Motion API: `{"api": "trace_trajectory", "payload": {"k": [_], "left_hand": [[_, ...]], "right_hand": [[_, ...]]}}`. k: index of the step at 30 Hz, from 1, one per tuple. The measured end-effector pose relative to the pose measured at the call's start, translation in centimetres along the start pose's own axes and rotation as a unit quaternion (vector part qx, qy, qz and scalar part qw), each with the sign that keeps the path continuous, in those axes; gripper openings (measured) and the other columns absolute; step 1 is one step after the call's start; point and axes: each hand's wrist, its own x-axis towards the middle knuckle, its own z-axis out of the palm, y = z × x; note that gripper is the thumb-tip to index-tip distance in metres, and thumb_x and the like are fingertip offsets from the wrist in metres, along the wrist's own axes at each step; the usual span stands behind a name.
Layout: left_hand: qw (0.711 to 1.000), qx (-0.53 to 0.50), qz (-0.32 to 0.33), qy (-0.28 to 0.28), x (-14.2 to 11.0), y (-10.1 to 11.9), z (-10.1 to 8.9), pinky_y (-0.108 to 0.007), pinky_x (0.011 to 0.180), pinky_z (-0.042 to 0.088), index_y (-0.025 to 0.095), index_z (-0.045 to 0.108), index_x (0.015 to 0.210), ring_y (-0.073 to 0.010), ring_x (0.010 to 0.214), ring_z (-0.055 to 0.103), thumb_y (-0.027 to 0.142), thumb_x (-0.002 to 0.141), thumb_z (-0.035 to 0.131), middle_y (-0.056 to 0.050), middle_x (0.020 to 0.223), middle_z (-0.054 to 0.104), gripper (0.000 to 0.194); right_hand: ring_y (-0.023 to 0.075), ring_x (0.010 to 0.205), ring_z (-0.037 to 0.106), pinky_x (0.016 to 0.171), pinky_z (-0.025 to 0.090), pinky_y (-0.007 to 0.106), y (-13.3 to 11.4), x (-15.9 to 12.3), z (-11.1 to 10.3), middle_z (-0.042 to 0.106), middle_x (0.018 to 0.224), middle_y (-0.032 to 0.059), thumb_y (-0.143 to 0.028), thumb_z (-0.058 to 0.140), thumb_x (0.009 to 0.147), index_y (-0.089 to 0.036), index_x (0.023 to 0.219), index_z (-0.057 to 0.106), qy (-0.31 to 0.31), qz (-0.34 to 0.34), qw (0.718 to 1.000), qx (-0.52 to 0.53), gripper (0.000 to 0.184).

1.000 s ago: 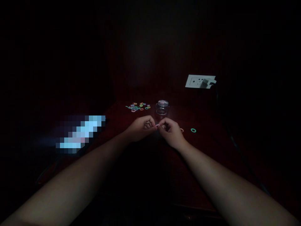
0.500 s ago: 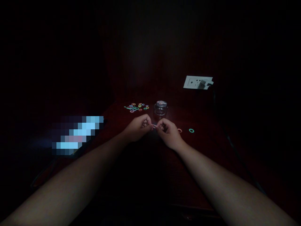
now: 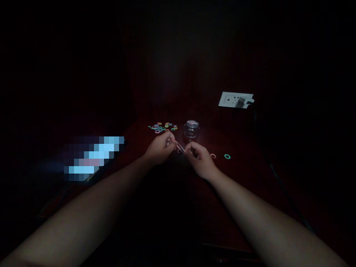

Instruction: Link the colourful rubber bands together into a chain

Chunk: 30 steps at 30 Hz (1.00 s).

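Two ends of pale pink elastic band (image 3: 181, 147) pinched between thumb and fingers, one in left hand (image 3: 160, 149), other in right hand (image 3: 202, 159). Pulled longer than half a second ago, probably under more tension. Held just near of clear lidded jar (image 3: 191, 131); loose multicoloured rings (image 3: 160, 129) far left, salmon ring (image 3: 214, 158) and flat green ring (image 3: 227, 158) to right.

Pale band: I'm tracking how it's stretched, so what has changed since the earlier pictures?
The left hand has moved left and slightly forward, opening a gap from the right hand; the pale band now stretches slantwise between them. Both keep their grip. The jar and green ring stayed put.
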Motion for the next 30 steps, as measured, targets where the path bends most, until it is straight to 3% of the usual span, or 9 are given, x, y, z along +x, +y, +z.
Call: {"api": "trace_trajectory", "payload": {"k": [8, 12, 16, 19, 23, 30], "left_hand": [[0.997, -0.007, 0.014, -0.073, 0.2, -0.2, -0.5, -0.02, 0.049, 0.036, 0.016, 0.051, 0.077, -0.0084, 0.053, 0.046, 0.027, 0.076, 0.05, 0.002, 0.062, 0.053, 0.011], [0.995, 0.088, 0.03, -0.028, 0.8, -1.6, -1.1, -0.025, 0.068, 0.043, 0.017, 0.058, 0.087, -0.0135, 0.075, 0.055, 0.024, 0.073, 0.053, -0.003, 0.083, 0.059, 0.017], [0.988, 0.121, 0.043, -0.089, 1.1, -2.8, -1.5, -0.029, 0.086, 0.04, 0.02, 0.062, 0.097, -0.0163, 0.092, 0.054, 0.025, 0.073, 0.052, -0.004, 0.1, 0.06, 0.026], [0.984, 0.108, 0.035, -0.137, 1.1, -3.0, -1.5, -0.027, 0.084, 0.041, 0.021, 0.064, 0.097, -0.0157, 0.09, 0.056, 0.028, 0.074, 0.051, -0.004, 0.1, 0.061, 0.027], [0.977, 0.134, 0.046, -0.162, 1.2, -3.0, -1.4, -0.025, 0.079, 0.042, 0.022, 0.067, 0.091, -0.0157, 0.087, 0.057, 0.028, 0.072, 0.054, -0.003, 0.094, 0.063, 0.024], [0.977, 0.173, 0.013, -0.127, 1.4, -3.7, -1.8, -0.026, 0.076, 0.042, 0.023, 0.066, 0.091, -0.0168, 0.082, 0.059, 0.029, 0.072, 0.055, -0.002, 0.091, 0.066, 0.023]], "right_hand": [[0.0073, 0.048, 0.035, 0.044, 0.026, 0.02, 0.5, 0.2, 0.0, 0.041, 0.055, -0.0041, -0.032, 0.051, 0.076, -0.017, 0.073, 0.047, 0.056, -0.006, 0.998, -0.002, 0.015], [0.0075, 0.048, 0.034, 0.044, 0.027, 0.02, 0.7, 0.4, 0.0, 0.041, 0.056, -0.004, -0.036, 0.052, 0.075, -0.017, 0.072, 0.047, 0.077, 0.0, 0.997, 0.0, 0.019], [0.0075, 0.048, 0.035, 0.044, 0.027, 0.02, 0.8, 0.3, 0.1, 0.04, 0.056, -0.0042, -0.035, 0.052, 0.075, -0.018, 0.072, 0.047, 0.061, 0.003, 0.998, 0.003, 0.018], [0.0073, 0.048, 0.035, 0.044, 0.027, 0.02, 0.9, 0.3, 0.2, 0.041, 0.056, -0.0042, -0.033, 0.051, 0.075, -0.018, 0.073, 0.047, 0.053, 0.007, 0.999, 0.007, 0.016], [0.0072, 0.047, 0.035, 0.043, 0.026, 0.019, 0.9, 0.3, 0.3, 0.04, 0.055, -0.0048, -0.032, 0.051, 0.075, -0.018, 0.072, 0.046, 0.048, 0.007, 0.999, 0.013, 0.015], [0.0067, 0.047, 0.034, 0.043, 0.025, 0.02, 0.7, 0.2, 0.2, 0.04, 0.056, -0.0047, -0.034, 0.052, 0.075, -0.017, 0.071, 0.046, 0.047, 0.009, 0.999, 0.012, 0.018]]}}
